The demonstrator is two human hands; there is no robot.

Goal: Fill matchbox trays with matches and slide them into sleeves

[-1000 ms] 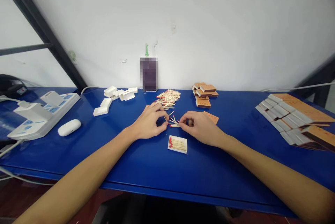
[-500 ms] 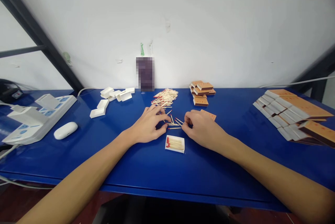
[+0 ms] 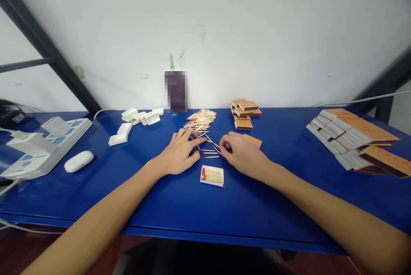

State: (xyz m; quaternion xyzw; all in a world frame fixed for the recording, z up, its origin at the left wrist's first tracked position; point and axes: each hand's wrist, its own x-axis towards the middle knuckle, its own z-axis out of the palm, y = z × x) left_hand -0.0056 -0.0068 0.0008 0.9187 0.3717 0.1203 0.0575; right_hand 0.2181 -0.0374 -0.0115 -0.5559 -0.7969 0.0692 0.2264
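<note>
My left hand [image 3: 181, 153] rests on the blue table with its fingers apart, the index fingertip on or beside a loose match. Its thumb is separate from the index finger, and nothing is gripped. My right hand [image 3: 244, 153] is closed in a pinch, with a match [image 3: 216, 147] reaching out from its fingertips. Between the hands lie several loose matches [image 3: 210, 153]. Just nearer to me sits a white matchbox tray [image 3: 215, 184], partly filled with matches, red heads to the left. Behind my left hand spreads a pile of matches [image 3: 202, 118].
White trays [image 3: 118, 138] lie at the back left. Orange matchboxes [image 3: 243, 124] are heaped at the back, one partly hidden behind my right hand. A large matchbox stack [image 3: 349, 138] stands at right. A power strip [image 3: 41, 155] and white case [image 3: 78, 161] are at left.
My left index finger has stretched out further among the loose matches, and some of these have shifted. My right hand has stayed nearly in place, still pinching. The view has shifted slightly.
</note>
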